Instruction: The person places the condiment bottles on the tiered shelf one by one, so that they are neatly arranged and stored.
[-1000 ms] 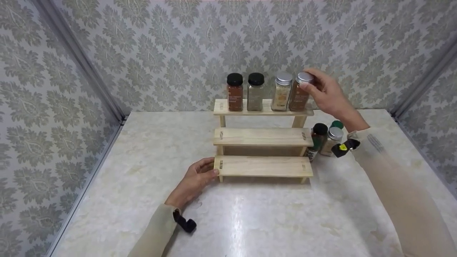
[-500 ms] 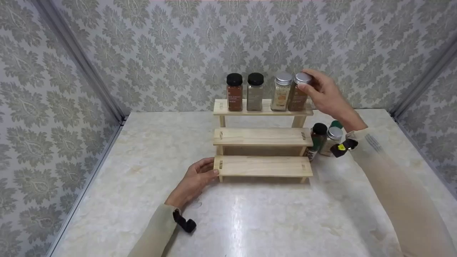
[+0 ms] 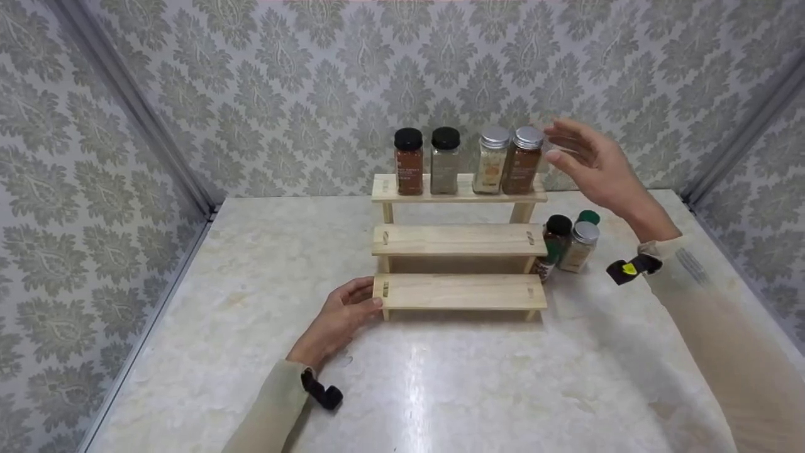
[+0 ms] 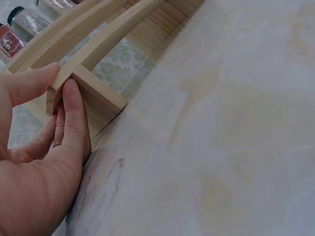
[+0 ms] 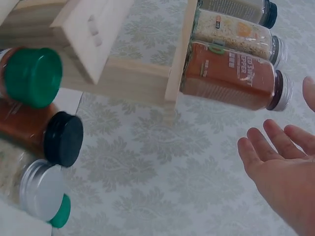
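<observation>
A three-tier wooden rack stands on the table. My left hand grips the left end of its lowest shelf; in the left wrist view the thumb lies on the board's top and the fingers reach beneath. On the top shelf stand two black-capped spice jars on the left and two silver-capped ones on the right. The rightmost, a silver-capped jar of reddish-brown spice, is nearest my right hand. That hand is off the jar, fingers apart and holding nothing, with a gap showing in the right wrist view.
Several more spice jars cluster on the table at the rack's right side, among them a silver-capped jar, a black-capped jar and a green-capped jar. Patterned wall panels rise behind and at both sides of the table.
My right hand has let go of the rightmost jar and drawn back to the right; the jar was first shifted slightly left towards its neighbour. My left hand keeps its hold on the rack.
</observation>
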Tool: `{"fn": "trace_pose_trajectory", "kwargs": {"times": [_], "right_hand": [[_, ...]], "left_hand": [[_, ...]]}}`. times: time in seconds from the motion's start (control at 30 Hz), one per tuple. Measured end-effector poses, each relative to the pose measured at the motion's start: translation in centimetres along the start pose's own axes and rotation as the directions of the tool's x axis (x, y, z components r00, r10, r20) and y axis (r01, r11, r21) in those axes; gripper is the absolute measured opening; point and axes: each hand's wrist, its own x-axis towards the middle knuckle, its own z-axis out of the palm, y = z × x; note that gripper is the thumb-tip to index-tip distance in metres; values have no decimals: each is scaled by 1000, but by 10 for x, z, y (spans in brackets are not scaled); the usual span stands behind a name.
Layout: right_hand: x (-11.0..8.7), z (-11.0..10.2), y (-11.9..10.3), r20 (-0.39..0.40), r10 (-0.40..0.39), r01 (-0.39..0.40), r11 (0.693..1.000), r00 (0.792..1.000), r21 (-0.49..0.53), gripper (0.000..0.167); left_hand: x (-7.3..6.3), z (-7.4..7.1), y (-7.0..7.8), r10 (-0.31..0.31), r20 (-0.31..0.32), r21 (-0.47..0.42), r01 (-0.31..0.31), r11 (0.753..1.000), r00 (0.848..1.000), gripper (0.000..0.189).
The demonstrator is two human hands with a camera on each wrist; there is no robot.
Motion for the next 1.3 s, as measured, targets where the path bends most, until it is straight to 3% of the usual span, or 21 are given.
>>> {"fn": "trace_pose_trajectory", "kwargs": {"times": [0.23,0.4,0.73,1.0,1.3], "right_hand": [[-34,-10,27,-56,29,-35,993,998,-115,56],[-57,-12,53,-76,87,-97,985,993,-142,59],[-90,-5,100,-120,122,-145,968,985,-207,57],[-103,2,122,-138,150,-180,951,979,-249,57],[-103,5,125,-161,144,-180,954,976,-240,53]], "left_hand": [[0,-1,-2,5,5,10,-5,1000,1000,64],[-2,-1,-2,1,21,16,-1,1000,1000,64],[-3,-1,0,-18,-2,28,18,999,1000,64],[-2,1,0,-15,3,28,15,999,1000,64],[-2,-1,1,-8,12,25,8,1000,1000,65]]}}
